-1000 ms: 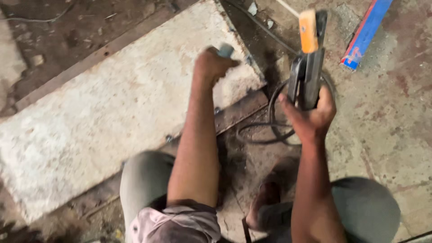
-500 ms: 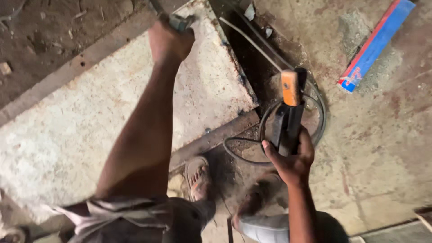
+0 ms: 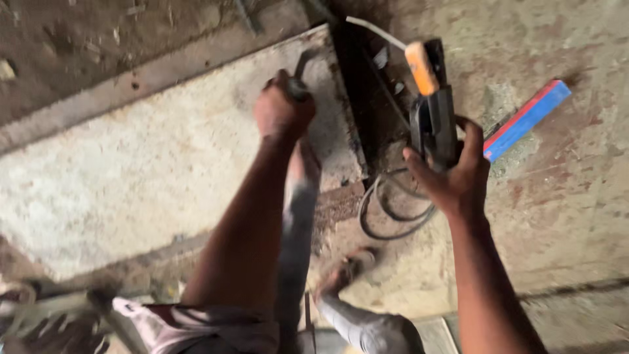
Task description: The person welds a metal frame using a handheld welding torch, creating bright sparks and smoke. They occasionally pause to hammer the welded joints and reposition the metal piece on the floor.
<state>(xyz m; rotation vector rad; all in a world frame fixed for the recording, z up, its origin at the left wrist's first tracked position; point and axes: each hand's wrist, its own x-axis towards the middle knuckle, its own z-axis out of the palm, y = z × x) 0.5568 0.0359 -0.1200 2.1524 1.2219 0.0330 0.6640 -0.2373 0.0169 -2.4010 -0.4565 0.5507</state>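
left hand (image 3: 283, 110) fingers closed on grey tool (image 3: 300, 73); right hand (image 3: 452, 172) fingers gripping electrode holder (image 3: 434, 105)

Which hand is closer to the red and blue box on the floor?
Right. The right hand, gripping the black and orange electrode holder, sits just left of the red and blue box. The left hand, closed on a grey tool, is further left, over the pale slab.

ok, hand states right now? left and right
Left hand: closed around a dark tool handle over the metal plate; tool too blurred to identify.
Right hand: closed on the black electrode holder.
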